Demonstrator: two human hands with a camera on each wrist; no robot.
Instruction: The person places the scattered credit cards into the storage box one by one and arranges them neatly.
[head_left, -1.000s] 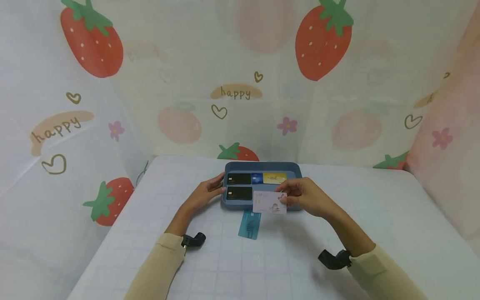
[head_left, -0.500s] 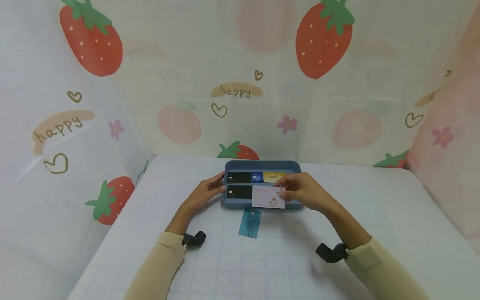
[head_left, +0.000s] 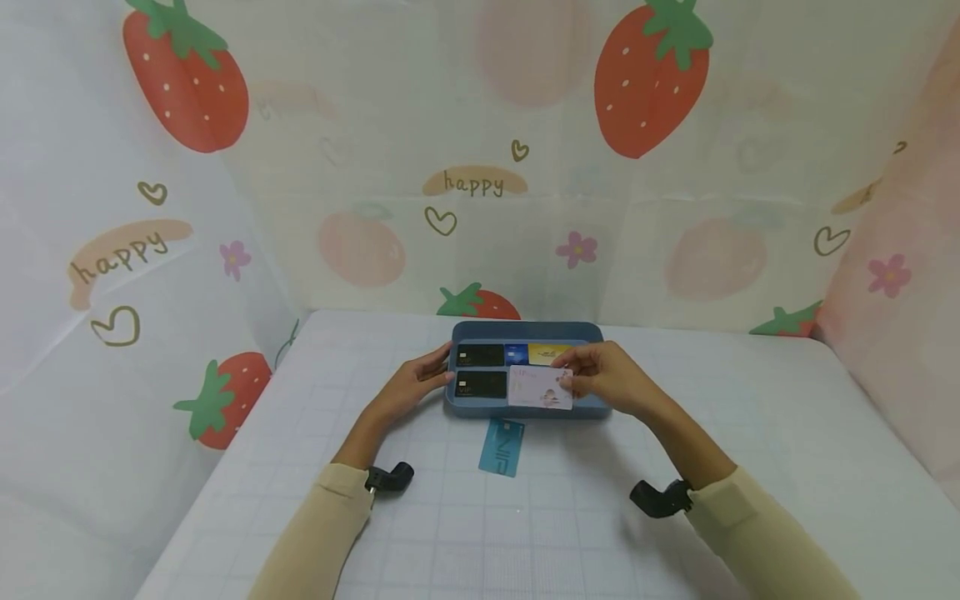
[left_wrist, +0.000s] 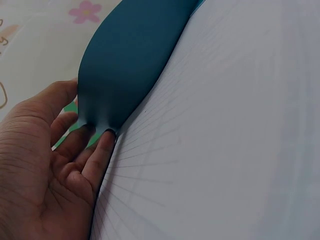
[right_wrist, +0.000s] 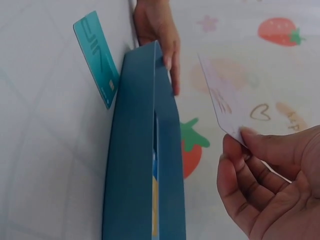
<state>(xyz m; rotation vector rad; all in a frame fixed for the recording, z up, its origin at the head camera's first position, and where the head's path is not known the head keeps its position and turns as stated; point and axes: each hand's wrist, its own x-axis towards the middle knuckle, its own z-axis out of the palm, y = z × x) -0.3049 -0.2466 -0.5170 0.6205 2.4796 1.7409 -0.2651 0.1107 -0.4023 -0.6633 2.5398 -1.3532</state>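
My right hand pinches a pale pink VIP card by its right edge, between thumb and fingers. In the right wrist view that card is held in the air above the blue tray. The tray holds two black cards on its left, plus a blue card and a yellow card in its back row. The pink card covers part of the tray's front row. At the tray's left end my left hand rests its fingertips on the wall, as the left wrist view confirms.
A teal VIP card lies on the white gridded tabletop, just in front of the tray. A strawberry-printed cloth hangs behind the table and along both sides.
My right hand has moved the pink card slightly back, farther over the tray's front row. The left hand stays at the tray's end, and the teal card lies where it was.
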